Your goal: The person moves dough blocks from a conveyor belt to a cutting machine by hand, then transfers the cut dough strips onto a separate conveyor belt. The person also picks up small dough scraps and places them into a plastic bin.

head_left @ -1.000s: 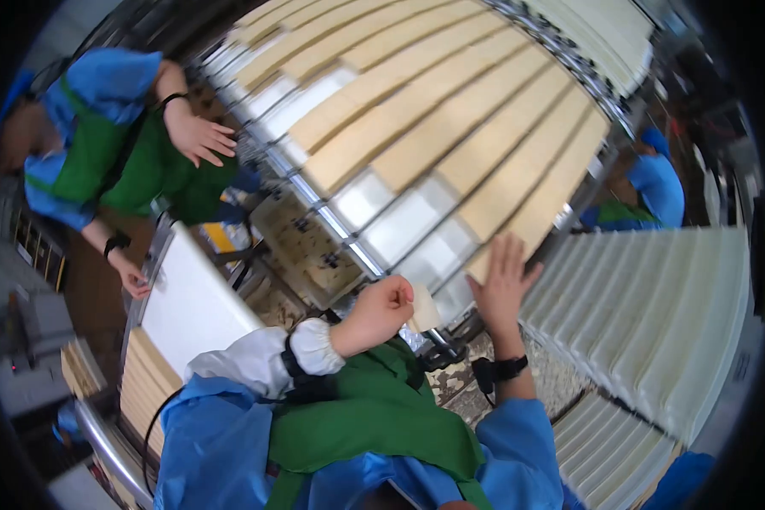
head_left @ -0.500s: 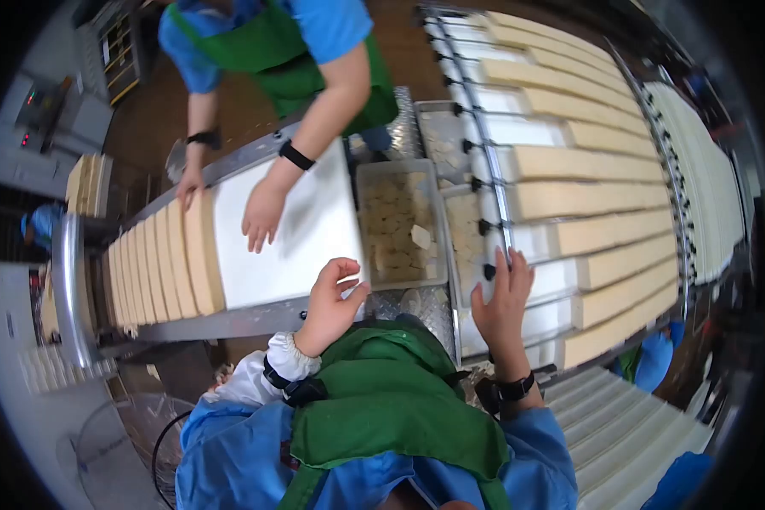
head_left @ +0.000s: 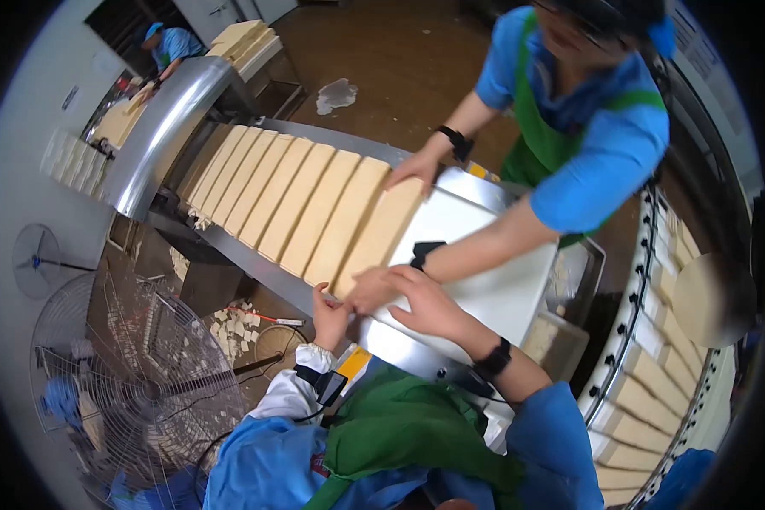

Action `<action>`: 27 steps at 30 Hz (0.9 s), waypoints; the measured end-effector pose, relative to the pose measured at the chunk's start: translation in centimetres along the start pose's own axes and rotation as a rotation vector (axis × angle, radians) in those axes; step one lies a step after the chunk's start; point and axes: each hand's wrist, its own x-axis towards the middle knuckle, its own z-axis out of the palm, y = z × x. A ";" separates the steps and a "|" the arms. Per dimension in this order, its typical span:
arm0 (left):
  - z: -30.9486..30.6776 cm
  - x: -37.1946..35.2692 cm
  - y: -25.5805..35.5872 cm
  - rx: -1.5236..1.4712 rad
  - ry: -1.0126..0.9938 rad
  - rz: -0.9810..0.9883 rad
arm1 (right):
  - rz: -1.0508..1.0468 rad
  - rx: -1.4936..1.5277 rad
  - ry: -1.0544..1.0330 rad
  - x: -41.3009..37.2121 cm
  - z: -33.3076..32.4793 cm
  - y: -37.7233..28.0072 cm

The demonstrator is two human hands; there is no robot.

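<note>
Long pale slabs lie side by side on the conveyor, with the rightmost slab beside a white surface. My left hand is at the near ends of the slabs, thumb and fingers apart and touching or almost touching their edge. Just right of it, my right hand reaches over with fingers spread, overlapping a co-worker's hand at the slab's near end. The co-worker's other hand holds the far end of the same slab. My right fingertips are partly hidden against that nearer hand.
A curved metal cover spans the conveyor's left end. A large wire fan stands at lower left. On the right are trays and a rack of slabs. The co-worker leans across; another person is far left.
The view has swung left. Both my hands have moved to the near ends of the conveyor slabs. The co-worker now has both hands on the rightmost slab.
</note>
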 end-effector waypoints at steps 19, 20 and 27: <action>-3.0 6.4 -1.6 0.288 -0.142 0.054 | 0.614 -0.627 0.080 24.2 9.0 15.0; -3.2 6.4 -1.3 0.399 -0.120 0.085 | 0.622 -0.637 0.075 24.3 9.1 14.8; -4.2 7.0 2.0 0.462 -0.328 -0.017 | 0.643 -0.801 0.257 27.4 6.7 16.3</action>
